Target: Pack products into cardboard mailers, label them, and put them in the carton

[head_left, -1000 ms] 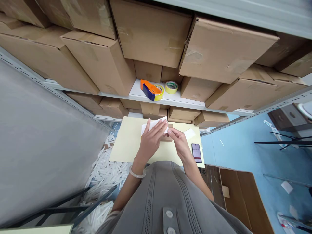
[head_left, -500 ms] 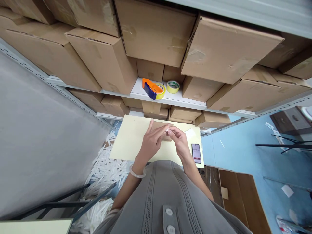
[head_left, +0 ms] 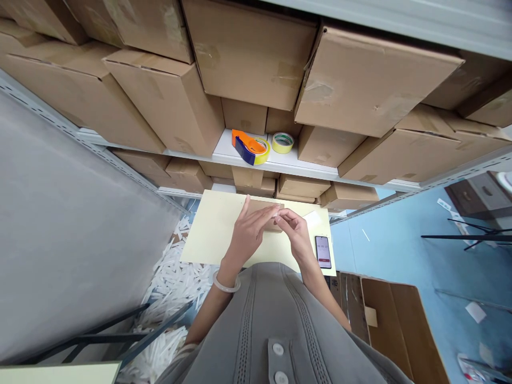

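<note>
My left hand [head_left: 250, 230] lies over a small brown cardboard box [head_left: 267, 207] on the pale yellow table [head_left: 212, 229], fingers stretched out across its top. My right hand [head_left: 295, 230] meets it from the right, fingertips pinched together at the box's near edge; what they pinch is too small to make out. A white bangle sits on my left wrist. A small white paper slip [head_left: 312, 218] lies just right of my hands.
A phone [head_left: 323, 251] with a lit screen lies at the table's right edge. On the shelf behind stand an orange-blue tape dispenser [head_left: 248, 148] and a yellow tape roll [head_left: 282, 142] among cardboard boxes. White strips [head_left: 168, 288] litter the floor left; flattened cardboard [head_left: 400, 320] lies right.
The white paper my left hand held a second ago is gone from sight. Both hands have closed in over the brown box and have barely moved in the last half second.
</note>
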`<state>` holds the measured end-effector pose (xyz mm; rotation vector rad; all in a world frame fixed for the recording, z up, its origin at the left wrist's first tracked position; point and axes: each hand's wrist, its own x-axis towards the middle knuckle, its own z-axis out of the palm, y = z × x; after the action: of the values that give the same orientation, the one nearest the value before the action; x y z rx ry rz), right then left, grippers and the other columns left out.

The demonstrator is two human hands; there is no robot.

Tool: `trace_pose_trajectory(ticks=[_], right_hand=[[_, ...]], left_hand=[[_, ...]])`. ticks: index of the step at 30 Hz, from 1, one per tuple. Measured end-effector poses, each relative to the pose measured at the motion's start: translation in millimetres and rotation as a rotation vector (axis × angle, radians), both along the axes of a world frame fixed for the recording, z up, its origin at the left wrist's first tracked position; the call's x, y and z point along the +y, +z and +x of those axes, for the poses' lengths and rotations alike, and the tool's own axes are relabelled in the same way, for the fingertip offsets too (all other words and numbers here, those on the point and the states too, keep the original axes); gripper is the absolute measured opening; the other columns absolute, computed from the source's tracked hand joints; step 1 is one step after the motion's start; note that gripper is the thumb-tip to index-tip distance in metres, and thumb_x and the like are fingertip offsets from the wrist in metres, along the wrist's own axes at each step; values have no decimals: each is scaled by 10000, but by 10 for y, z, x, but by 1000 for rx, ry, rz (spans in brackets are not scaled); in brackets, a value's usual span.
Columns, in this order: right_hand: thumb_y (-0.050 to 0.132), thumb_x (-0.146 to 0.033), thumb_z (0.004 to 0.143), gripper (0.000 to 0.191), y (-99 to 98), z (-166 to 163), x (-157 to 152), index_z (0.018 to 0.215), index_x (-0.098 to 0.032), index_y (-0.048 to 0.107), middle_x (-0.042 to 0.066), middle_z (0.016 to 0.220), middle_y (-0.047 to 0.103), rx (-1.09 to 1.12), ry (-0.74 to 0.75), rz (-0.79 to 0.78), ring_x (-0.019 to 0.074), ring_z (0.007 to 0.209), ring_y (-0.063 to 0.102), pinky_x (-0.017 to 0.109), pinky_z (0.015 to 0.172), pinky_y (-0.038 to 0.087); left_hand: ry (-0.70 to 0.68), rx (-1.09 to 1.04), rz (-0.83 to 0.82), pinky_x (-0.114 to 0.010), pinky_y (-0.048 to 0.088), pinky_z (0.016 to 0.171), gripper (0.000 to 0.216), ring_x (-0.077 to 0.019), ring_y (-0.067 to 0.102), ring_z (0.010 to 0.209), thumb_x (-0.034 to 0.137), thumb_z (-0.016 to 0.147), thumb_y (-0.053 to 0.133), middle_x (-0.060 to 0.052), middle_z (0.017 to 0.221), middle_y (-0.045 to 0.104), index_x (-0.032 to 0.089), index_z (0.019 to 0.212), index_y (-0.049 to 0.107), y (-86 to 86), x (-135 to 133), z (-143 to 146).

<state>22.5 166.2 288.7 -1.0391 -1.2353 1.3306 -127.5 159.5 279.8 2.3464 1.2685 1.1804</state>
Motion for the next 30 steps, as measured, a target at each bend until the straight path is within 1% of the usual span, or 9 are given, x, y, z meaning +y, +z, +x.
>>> trace_pose_trajectory(ticks=[5,9,15,21,26,30], right_hand=[[634,-377,823,149,6,7,12,839,-233,669,7,804,627,5,0,2,171,814,565,302,818,435],[594,-385,847,168,21,14,19,829,-237,671,6,794,625,0,5,-3,172,796,557,299,791,433],[647,-365,807,137,-6,3,34,806,-227,656,10,790,620,-30,-8,8,174,797,563,310,807,435],[654,-364,801,142,-46,4,43,833,-227,673,22,813,641,-64,-23,12,179,808,564,320,810,441],[654,-356,804,130,-75,18,62,844,-237,688,20,823,651,-79,-20,25,182,822,565,323,808,437],[656,-363,804,132,-96,28,74,840,-241,687,18,822,660,-90,-19,39,184,822,571,323,805,439]], left_hand=[[8,21,14,-569,77,1209,563,-139,602,1157,17,918,283,4,1302,609,291,1391,419,10,9,-5],[15,54,22,-576,70,1208,585,-143,592,1173,0,904,291,6,1310,602,296,1393,414,26,20,-24],[14,71,21,-588,60,1203,580,-147,585,1184,-1,902,307,0,1317,597,293,1389,418,28,28,-27],[14,39,3,-585,95,1203,578,-146,611,1144,4,903,288,-3,1290,618,287,1388,423,3,28,-29],[25,35,12,-568,151,1202,559,-145,627,1119,19,907,303,0,1266,634,287,1378,439,-3,30,-29],[19,35,-2,-570,137,1204,563,-144,618,1132,23,913,289,2,1276,626,291,1390,424,-4,25,-29]])
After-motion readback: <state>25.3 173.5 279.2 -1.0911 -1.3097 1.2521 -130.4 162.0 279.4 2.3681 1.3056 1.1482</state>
